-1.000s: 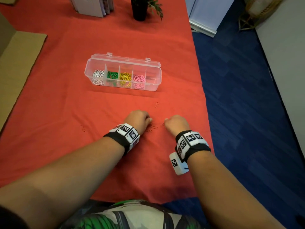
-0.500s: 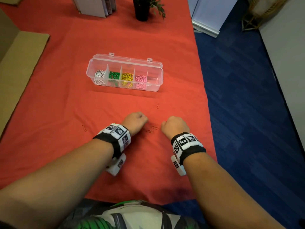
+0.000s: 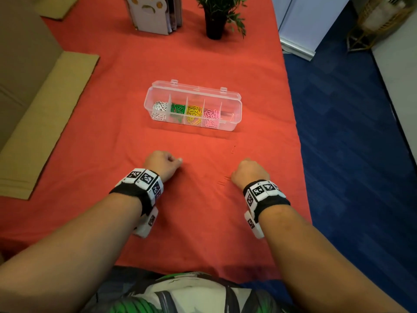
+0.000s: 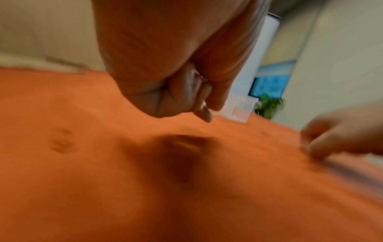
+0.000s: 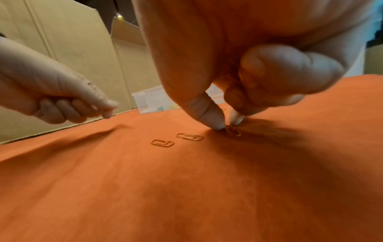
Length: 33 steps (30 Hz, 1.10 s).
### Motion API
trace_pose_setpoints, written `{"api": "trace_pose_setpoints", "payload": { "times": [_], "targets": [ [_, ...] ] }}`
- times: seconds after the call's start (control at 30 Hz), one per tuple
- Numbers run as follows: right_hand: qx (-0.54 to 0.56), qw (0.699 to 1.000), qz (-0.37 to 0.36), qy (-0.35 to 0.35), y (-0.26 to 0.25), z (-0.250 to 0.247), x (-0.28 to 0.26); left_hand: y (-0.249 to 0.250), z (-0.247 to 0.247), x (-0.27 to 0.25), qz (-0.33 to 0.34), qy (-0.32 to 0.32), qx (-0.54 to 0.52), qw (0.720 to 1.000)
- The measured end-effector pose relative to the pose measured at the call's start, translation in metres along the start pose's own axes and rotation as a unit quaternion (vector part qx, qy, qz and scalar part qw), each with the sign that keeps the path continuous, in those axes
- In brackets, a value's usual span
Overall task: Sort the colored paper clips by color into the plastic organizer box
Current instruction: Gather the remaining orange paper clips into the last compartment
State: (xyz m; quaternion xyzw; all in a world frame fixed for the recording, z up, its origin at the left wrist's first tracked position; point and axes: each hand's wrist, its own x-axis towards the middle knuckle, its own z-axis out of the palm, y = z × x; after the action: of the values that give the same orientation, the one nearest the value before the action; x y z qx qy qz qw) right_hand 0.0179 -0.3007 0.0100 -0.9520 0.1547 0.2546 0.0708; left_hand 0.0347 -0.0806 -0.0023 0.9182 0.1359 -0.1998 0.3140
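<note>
The clear organizer box [image 3: 236, 123] stands open mid-table, with white, green, yellow and pink clips in separate compartments; its rightmost one looks nearly bare. My right hand [image 3: 233, 177] [image 5: 228, 125] pinches thumb and forefinger onto a red paper clip [image 5: 233, 132] lying on the red cloth. Two more red clips [image 5: 162, 143] [image 5: 189, 137] lie just left of it. Another red clip [image 3: 234, 149] lies nearer the box. My left hand [image 3: 173, 161] [image 4: 204, 113] is a fist over the cloth, and a thin bit of wire shows between its curled fingers.
A potted plant [image 3: 215, 21] and a book holder [image 3: 155, 16] stand at the table's far end. Flat cardboard [image 3: 45, 114] lies along the left. The cloth's right edge [image 3: 300, 154] drops to blue carpet close to my right hand.
My left hand has drawn away to the left from the clips, still curled. The right hand stays low over the clips, fingertips now on one.
</note>
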Motion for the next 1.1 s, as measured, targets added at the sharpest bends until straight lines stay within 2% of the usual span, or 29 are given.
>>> {"api": "trace_pose_setpoints", "payload": {
  "times": [0.07, 0.13, 0.33, 0.47, 0.57, 0.6, 0.63, 0.73, 0.9, 1.0, 1.1],
  "targets": [
    [-0.005, 1.000, -0.011, 0.020, -0.003, 0.000, -0.002, -0.015, -0.014, 0.001, -0.005, 0.039, 0.073, 0.997],
    [-0.030, 0.999, -0.027, 0.023, -0.006, 0.001, -0.004, -0.027, -0.029, 0.003, -0.025, 0.047, 0.117, 0.992],
    [-0.046, 0.999, -0.012, -0.002, -0.017, 0.004, -0.005, -0.054, -0.055, 0.002, -0.059, 0.015, 0.181, 0.982],
    [0.046, 0.999, 0.025, -0.004, -0.017, -0.003, 0.001, -0.061, -0.054, -0.001, -0.053, 0.007, 0.202, 0.978],
    [0.189, 0.982, 0.012, -0.025, -0.018, -0.005, 0.007, -0.065, -0.052, -0.003, -0.045, 0.004, 0.211, 0.976],
    [0.266, 0.963, 0.021, -0.034, -0.017, -0.003, 0.008, -0.067, -0.051, -0.003, -0.045, 0.004, 0.210, 0.977],
    [0.357, 0.932, 0.039, -0.047, -0.018, -0.003, 0.006, -0.069, -0.051, -0.003, -0.045, 0.002, 0.207, 0.977],
    [0.550, 0.823, 0.091, -0.108, -0.016, 0.002, 0.004, -0.074, -0.050, -0.002, -0.046, 0.001, 0.178, 0.983],
    [0.697, 0.692, 0.090, -0.166, -0.018, 0.002, -0.005, -0.077, -0.066, 0.004, -0.061, 0.029, 0.088, 0.994],
    [0.737, 0.646, 0.095, -0.176, -0.022, 0.005, -0.008, -0.086, -0.079, 0.008, -0.072, 0.024, 0.064, 0.995],
    [0.777, 0.589, 0.120, -0.186, -0.029, 0.004, -0.009, -0.094, -0.085, 0.007, -0.063, -0.027, 0.094, 0.993]
  ]
}}
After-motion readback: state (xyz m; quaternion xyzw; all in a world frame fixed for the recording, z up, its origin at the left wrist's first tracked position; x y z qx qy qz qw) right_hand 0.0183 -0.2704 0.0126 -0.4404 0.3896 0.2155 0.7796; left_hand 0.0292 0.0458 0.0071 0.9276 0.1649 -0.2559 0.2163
